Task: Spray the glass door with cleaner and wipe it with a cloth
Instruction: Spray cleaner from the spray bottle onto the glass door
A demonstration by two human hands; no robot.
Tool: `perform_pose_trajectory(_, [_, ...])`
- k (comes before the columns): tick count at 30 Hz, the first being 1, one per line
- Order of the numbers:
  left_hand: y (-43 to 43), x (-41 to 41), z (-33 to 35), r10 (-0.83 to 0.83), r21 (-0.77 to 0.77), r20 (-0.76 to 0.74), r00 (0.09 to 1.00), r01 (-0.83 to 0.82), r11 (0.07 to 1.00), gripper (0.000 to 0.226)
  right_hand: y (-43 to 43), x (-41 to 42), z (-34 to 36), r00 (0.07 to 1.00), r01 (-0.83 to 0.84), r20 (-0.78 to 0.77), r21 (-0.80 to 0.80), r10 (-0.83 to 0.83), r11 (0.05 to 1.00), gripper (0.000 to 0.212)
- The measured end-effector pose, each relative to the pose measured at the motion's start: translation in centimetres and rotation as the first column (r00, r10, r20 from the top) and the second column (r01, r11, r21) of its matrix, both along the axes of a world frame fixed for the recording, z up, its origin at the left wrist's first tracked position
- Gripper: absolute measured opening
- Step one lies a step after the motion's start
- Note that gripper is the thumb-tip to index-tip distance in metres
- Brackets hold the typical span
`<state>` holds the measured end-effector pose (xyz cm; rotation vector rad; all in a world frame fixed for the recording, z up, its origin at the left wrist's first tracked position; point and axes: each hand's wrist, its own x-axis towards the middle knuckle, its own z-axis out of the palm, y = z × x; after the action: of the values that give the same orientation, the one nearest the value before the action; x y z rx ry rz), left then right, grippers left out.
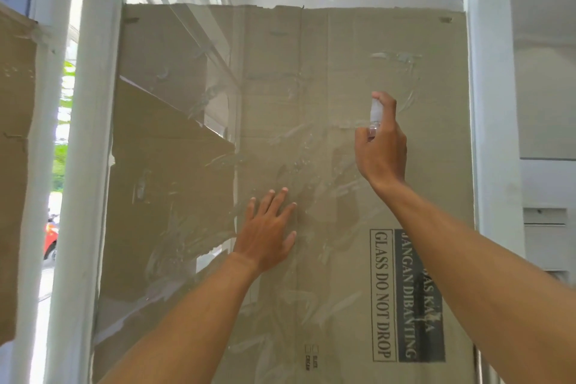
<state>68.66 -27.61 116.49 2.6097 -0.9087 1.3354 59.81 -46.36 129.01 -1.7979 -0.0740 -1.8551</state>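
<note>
Glass fills most of the view: the glass door (199,121) stands upright, close in front. Wet smears and streaks (396,72) are seen across it, thickest toward one o'clock and around the centre. A large sheet of brown cardboard (343,37) is seen through the pane and covers nearly all of it, with a torn gap at about eight o'clock. The door is bounded at nine o'clock by a white frame post (90,165) and at three o'clock by a second white upright (492,103). Another piece of cardboard (15,165) is seen at the far nine o'clock edge. Green foliage (67,97) is visible in the narrow gap between it and the post.

A black printed label (405,296) reading "GLASS DO NOT DROP" is set sideways on the cardboard at about five o'clock, partly covered by the right forearm.

The left hand (268,234) is laid flat against the glass just below the centre. Its fingers are straight and spread, and its grip is released. The right hand (381,146) is raised at about two o'clock from the left hand. Its grip is wrapped round a small clear spray bottle (375,112), with the forefinger placed on top of the nozzle. The bottle is held upright, near the wet glass. Whether it touches the pane cannot be told.

A small part of a red vehicle (50,237) is glimpsed outside at eight o'clock.
</note>
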Motion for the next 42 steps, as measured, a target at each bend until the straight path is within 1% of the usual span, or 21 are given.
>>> perform_pose_trajectory(8, [-2.0,0.0,-1.7,-0.031,0.026,0.029,0.999,0.031,0.999,0.058,-3.2,-1.0,-2.4,0.997,0.068,-0.025,0.024,-0.068,0.997,0.054])
perform_pose_trajectory(14, [-3.4,-0.4,-2.6,-0.06,0.05,0.007,0.998,0.06,0.997,0.059,-4.8,-2.3,-3.0,0.995,0.099,-0.032,0.022,-0.098,0.995,0.05])
perform_pose_trajectory(17, [-3.8,-0.4,-3.2,-0.07,0.043,0.003,0.998,0.07,0.997,0.059,-4.9,-2.7,-3.0,0.996,0.09,-0.006,0.013,-0.09,0.996,0.047])
perform_pose_trajectory(21, [-4.2,-0.4,-4.1,-0.085,0.041,0.006,0.996,0.085,0.996,0.058,-4.8,-3.2,-3.5,0.999,0.042,0.026,0.05,-0.043,0.998,0.052])
perform_pose_trajectory(25, [-4.5,-0.5,-5.1,-0.098,0.045,0.0,0.995,0.098,0.994,0.057,-5.3,-3.3,-5.0,0.998,0.06,0.022,0.053,-0.061,0.997,0.054])
perform_pose_trajectory(35, [-5.4,-1.3,-7.6,-0.149,0.051,-0.052,0.987,0.152,0.987,0.058,-7.6,-3.4,-11.8,0.983,0.147,-0.123,0.093,-0.135,0.985,0.053])
perform_pose_trajectory(42, [-6.1,-1.8,-9.3,-0.193,0.045,-0.11,0.975,0.199,0.979,0.058,-8.6,-3.8,-16.2,0.974,0.168,-0.178,0.145,-0.141,0.975,0.052])
